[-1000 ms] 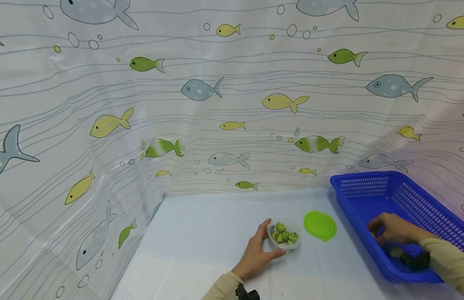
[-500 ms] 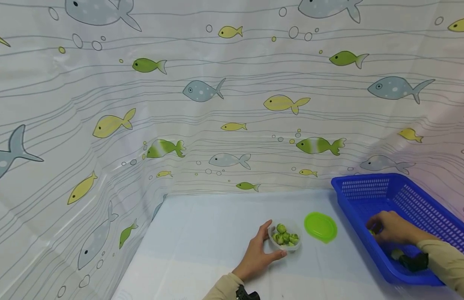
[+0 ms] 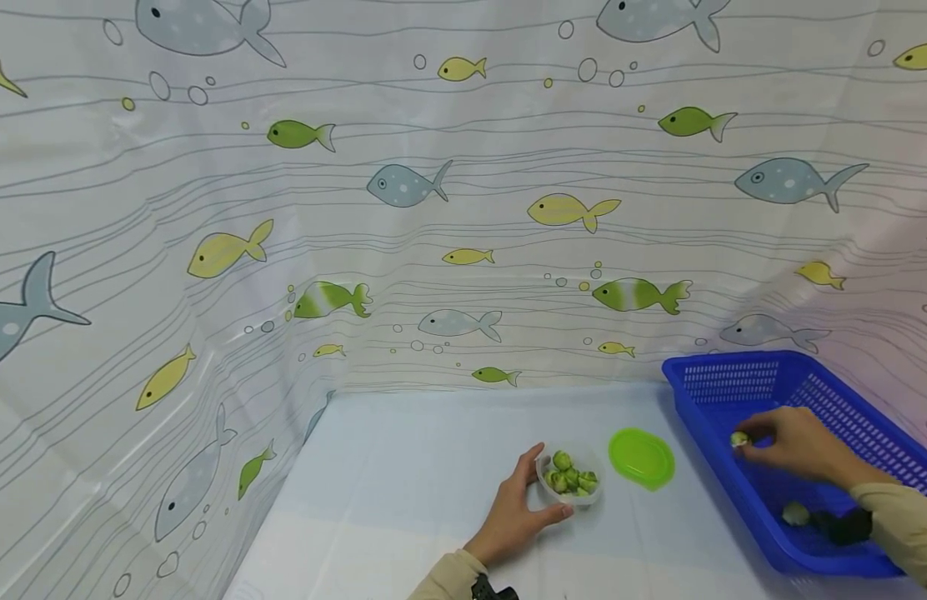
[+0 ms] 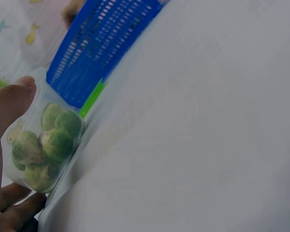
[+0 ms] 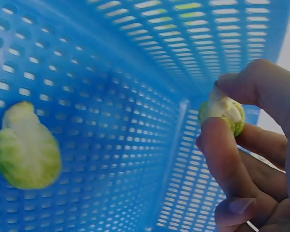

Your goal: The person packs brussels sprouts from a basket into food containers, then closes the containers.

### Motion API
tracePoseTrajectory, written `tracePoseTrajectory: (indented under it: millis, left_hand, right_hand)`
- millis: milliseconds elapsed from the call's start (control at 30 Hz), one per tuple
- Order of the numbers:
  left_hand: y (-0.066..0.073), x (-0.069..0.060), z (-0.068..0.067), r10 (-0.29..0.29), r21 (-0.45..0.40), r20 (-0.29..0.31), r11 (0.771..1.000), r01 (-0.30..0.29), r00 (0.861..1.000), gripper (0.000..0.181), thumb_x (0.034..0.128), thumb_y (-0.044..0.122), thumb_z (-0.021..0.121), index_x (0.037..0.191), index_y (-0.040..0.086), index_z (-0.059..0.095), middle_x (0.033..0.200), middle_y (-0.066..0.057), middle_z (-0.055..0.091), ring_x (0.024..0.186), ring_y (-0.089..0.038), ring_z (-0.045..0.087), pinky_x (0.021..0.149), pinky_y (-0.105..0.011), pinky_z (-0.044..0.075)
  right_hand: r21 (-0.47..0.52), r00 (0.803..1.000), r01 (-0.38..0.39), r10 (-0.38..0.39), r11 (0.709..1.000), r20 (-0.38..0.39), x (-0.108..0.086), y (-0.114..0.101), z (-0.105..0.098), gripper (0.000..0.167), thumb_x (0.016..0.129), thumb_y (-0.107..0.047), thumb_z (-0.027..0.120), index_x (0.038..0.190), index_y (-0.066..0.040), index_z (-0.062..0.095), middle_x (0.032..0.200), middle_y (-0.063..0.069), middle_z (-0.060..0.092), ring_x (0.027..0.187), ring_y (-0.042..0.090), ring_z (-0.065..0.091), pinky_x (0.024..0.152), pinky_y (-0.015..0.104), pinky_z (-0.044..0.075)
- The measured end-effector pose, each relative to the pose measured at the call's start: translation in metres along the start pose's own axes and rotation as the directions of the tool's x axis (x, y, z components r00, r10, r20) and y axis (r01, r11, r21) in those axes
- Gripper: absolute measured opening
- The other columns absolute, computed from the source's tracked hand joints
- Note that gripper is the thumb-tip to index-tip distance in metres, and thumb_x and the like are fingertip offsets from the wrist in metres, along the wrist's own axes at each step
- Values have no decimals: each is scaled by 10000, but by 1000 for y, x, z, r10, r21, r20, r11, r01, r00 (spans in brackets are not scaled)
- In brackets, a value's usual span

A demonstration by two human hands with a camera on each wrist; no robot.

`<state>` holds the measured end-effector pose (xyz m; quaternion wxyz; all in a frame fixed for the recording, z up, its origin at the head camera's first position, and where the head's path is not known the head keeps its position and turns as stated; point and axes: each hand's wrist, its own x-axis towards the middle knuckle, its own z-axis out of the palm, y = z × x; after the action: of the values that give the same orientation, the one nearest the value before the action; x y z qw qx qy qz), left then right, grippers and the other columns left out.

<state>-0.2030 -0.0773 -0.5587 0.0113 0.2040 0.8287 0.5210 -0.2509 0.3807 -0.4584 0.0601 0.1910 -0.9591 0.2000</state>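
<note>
My left hand (image 3: 512, 512) holds a small clear plastic container (image 3: 598, 485), thumb on the near side and fingers on the far side. Several Brussels sprouts (image 4: 55, 142) lie in it, seen through its wall in the left wrist view. Over the blue basket, my right hand (image 3: 804, 446) pinches one Brussels sprout (image 5: 233, 115) between thumb and fingers, its pale cut end showing. Another sprout (image 5: 29, 154) lies loose on the basket floor, below the right wrist in the head view.
The blue perforated basket (image 3: 692, 408) stands at the right of the white table (image 3: 418, 450). Between basket and container lies a bright green lid (image 3: 641, 458). A fish-patterned curtain (image 3: 463, 200) hangs behind and at the sides.
My right hand has risen from low in the basket, and the pinched sprout now shows clearly at its fingertips. The left hand and the container have stayed in place.
</note>
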Motion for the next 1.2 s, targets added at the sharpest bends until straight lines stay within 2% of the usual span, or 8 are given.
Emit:
tracePoseTrajectory:
  millis: [100,300,567,767,933,1100,1200]
  left_hand:
    - [0,-1,0,-8,-4,-1,1000,8,1000,982,915,506,817,1677,194,283,1602,-49,538,1424,-203,559,1197,-465,440]
    - [-1,-1,-1,6,0,-7,1000,-6,1000,973,917,474,825,1673,178,290,1591,-74,551,1411,-221,575,1186,-464,450]
    - [-2,-1,-1,19,10,-6,1000,-19,1000,963,927,462,819,1673,166,287,1593,-90,548,1412,-248,580,1182,-473,458]
    - [0,0,-1,15,14,-2,1000,-15,1000,967,926,457,821,1675,166,282,1600,-100,539,1418,-256,575,1181,-483,457]
    - [1,1,-2,14,9,-3,1000,-13,1000,970,925,456,822,1675,167,280,1600,-106,538,1422,-256,572,1188,-495,450]
    - [1,1,-1,16,10,-4,1000,-16,1000,967,923,446,827,1675,170,284,1596,-103,543,1417,-248,575,1184,-477,455]
    - [1,0,-1,19,12,-6,1000,-19,1000,964,921,447,828,1674,181,286,1593,-101,545,1413,-248,578,1180,-466,460]
  right_hand:
    - [29,999,-21,22,999,-26,1,-3,-7,338,831,-267,914,1056,-35,816,977,58,813,789,77,720,658,244,577]
    - [83,997,-59,63,995,-40,2,-12,-17,392,879,-275,881,1130,13,794,981,84,809,672,23,666,592,233,538]
    - [73,993,2,7,997,-120,9,-24,-24,383,854,-253,903,1130,-6,806,1009,122,815,727,-54,618,594,229,533]
    - [77,982,47,-32,996,-186,15,-41,-27,389,827,-253,926,1120,-22,817,974,102,822,709,-62,610,585,227,523]
    - [131,971,83,-50,988,-232,20,-60,-28,382,799,-237,944,1104,-37,830,909,57,817,634,-20,593,521,234,478]
    - [205,972,100,-51,974,-230,26,-75,-22,373,785,-233,957,1103,-75,844,799,-91,769,562,46,566,474,236,433]
    - [251,976,96,-41,963,-213,29,-82,-19,375,779,-229,963,1104,-82,846,770,-120,748,562,63,562,478,232,432]
